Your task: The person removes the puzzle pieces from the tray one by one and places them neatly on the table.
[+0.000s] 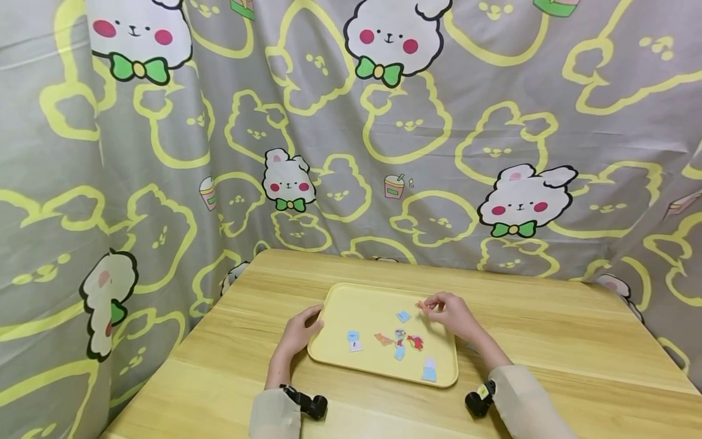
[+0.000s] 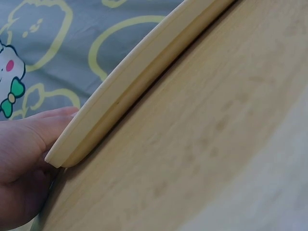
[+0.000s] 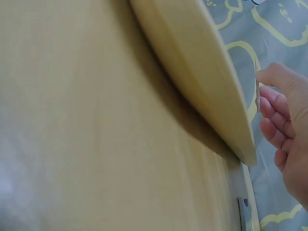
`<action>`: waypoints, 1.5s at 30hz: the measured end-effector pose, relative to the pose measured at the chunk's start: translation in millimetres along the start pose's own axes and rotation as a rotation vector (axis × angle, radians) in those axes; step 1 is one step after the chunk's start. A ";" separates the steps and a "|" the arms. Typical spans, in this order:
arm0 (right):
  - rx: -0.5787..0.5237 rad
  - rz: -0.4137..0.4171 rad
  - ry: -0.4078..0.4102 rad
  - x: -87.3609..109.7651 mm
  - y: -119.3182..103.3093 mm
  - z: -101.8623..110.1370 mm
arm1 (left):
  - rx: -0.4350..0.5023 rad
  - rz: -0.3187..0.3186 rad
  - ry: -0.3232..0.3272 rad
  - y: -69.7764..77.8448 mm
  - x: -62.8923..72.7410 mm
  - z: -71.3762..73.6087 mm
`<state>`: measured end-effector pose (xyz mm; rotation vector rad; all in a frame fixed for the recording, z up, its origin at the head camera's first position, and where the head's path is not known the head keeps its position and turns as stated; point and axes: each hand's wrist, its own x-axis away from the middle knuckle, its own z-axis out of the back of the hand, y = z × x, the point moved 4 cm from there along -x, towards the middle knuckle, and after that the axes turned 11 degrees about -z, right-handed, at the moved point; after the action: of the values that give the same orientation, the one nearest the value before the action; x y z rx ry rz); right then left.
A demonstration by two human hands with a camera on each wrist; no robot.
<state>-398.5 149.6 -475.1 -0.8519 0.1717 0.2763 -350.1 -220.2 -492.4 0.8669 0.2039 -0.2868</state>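
A shallow yellow tray point(image 1: 378, 296) lies on the wooden table. At its left edge, my left hand point(image 1: 300, 332) grips the rim; the left wrist view shows the hand point(image 2: 29, 149) around the tray's corner, some fingers hidden. Above the tray's right part, my right hand point(image 1: 452, 314) pinches a small flat orange-red piece point(image 1: 421, 305), seen edge-on as a thin piece point(image 3: 257, 94) in the right wrist view. Near that hand lies a blue piece point(image 1: 403, 316). An orange cutout point(image 1: 383, 339), a red cutout point(image 1: 415, 343) and a blue piece point(image 1: 400, 352) cluster near the tray's middle.
Two small pieces point(image 1: 354, 342) sit together at the tray's left, and a pink-and-blue pair point(image 1: 429, 370) at its front right corner. A small flat object point(image 3: 244, 214) is on the table right of the tray. A patterned curtain point(image 1: 340, 140) hangs behind the table.
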 end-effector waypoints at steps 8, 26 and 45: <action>-0.026 -0.015 -0.012 3.4 -0.4 4.2 | -0.003 -0.006 0.000 0.8 -0.2 -0.5; -0.025 -0.031 -0.003 17.9 0.8 22.6 | 0.006 0.018 0.003 4.5 0.8 1.9; -0.013 -0.036 0.050 39.0 16.9 45.5 | 0.020 0.031 -0.010 2.1 1.1 0.5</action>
<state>-364.9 201.4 -467.7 -0.8744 0.2010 0.2231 -348.3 -219.5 -490.9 0.8873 0.1778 -0.2645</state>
